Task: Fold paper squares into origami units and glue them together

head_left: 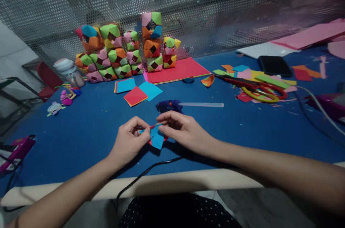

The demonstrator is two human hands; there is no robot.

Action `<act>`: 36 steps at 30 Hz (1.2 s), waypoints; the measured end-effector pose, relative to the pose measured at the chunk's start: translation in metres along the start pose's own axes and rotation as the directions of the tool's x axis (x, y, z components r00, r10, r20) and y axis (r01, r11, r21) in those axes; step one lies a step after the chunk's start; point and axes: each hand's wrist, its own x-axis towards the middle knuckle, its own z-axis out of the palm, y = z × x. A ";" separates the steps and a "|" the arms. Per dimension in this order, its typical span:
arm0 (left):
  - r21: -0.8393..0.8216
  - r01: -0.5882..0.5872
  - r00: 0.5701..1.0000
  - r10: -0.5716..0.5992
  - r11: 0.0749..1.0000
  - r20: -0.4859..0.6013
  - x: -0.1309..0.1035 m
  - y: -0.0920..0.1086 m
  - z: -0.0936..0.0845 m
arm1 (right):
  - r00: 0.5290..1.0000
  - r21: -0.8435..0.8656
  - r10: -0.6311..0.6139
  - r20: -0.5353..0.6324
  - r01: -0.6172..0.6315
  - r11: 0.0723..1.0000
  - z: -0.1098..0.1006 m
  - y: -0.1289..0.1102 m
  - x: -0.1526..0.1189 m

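Between both hands, just over the blue table, is a folded paper piece in blue and red. My left hand pinches its left side between thumb and fingertips. On its right side, my right hand closes thumb and fingers on the upper edge; the curled fingers partly hide the paper. Right behind the hands lies a dark blue glue gun with a clear glue stick sticking out to the right. Beyond it are stacked red paper squares and blue paper squares.
Folded paper cubes stand stacked along the mesh partition. At right lie scissors among paper scraps and a black phone. A jar stands at left. A black cable crosses the table's front edge.
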 end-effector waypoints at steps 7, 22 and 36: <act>-0.008 0.066 0.989 -0.064 0.998 0.135 0.001 0.006 0.001 | 0.996 -0.259 -0.081 -0.027 0.072 0.963 0.001 0.000 -0.001; 0.040 0.032 0.999 -0.031 0.999 -0.029 0.002 0.000 0.001 | 0.996 -0.306 -0.087 -0.006 0.081 0.949 0.001 -0.002 -0.002; -0.218 0.180 0.983 -0.168 0.959 0.072 0.005 0.000 0.009 | 0.970 -0.453 -0.242 0.017 0.223 0.863 0.002 0.010 0.000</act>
